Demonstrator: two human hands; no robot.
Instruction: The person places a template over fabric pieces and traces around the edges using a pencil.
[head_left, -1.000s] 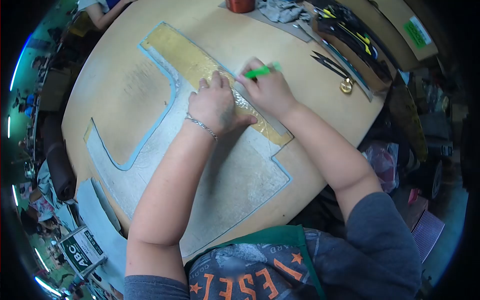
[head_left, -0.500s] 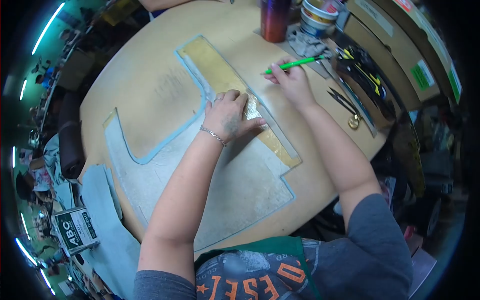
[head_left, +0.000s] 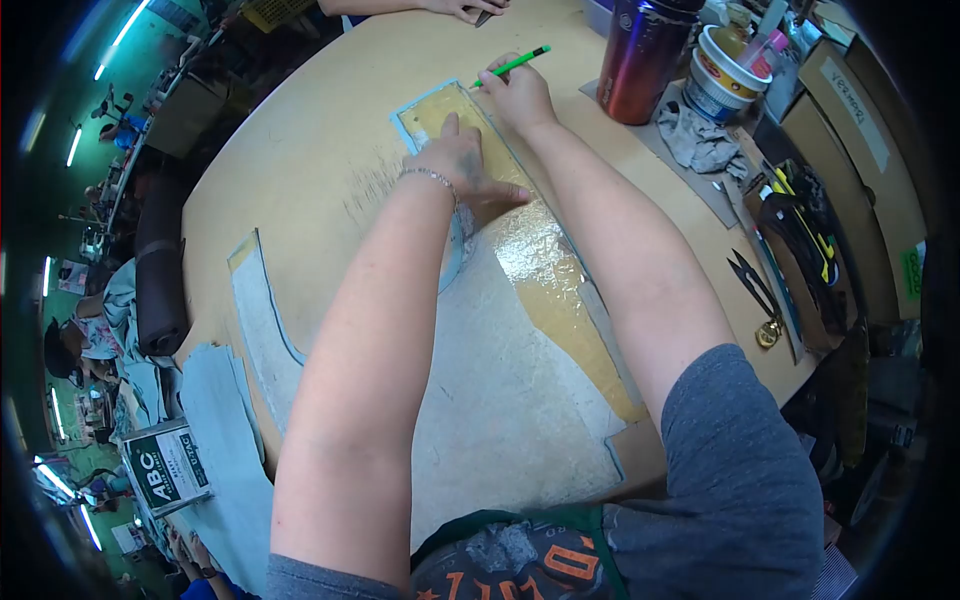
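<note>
A large grey pattern piece (head_left: 490, 400) lies flat on the round table, with a blue edge showing along its outline. Shiny yellow tape (head_left: 570, 335) covers its right side and far arm. My left hand (head_left: 455, 165) presses on that far arm, fingers and thumb spread. In my right hand (head_left: 522, 98) a green pencil (head_left: 520, 62) is pinched, its tip down close to the far corner of the piece. Part of the pattern's left side is hidden beneath my left forearm.
At the far right stand a red-purple tumbler (head_left: 645, 60) and a white tub (head_left: 725, 75), a grey rag (head_left: 700, 140) beside them. Scissors (head_left: 755, 290) lie at right. An ABC can (head_left: 165, 465) and blue sheets (head_left: 225, 430) sit left. Another person's hand (head_left: 465, 8) rests at the far edge.
Both hands have moved farther out along the pattern's taped arm, the pencil reaching its far corner. My view has shifted, and another person's hand shows more at the far edge.
</note>
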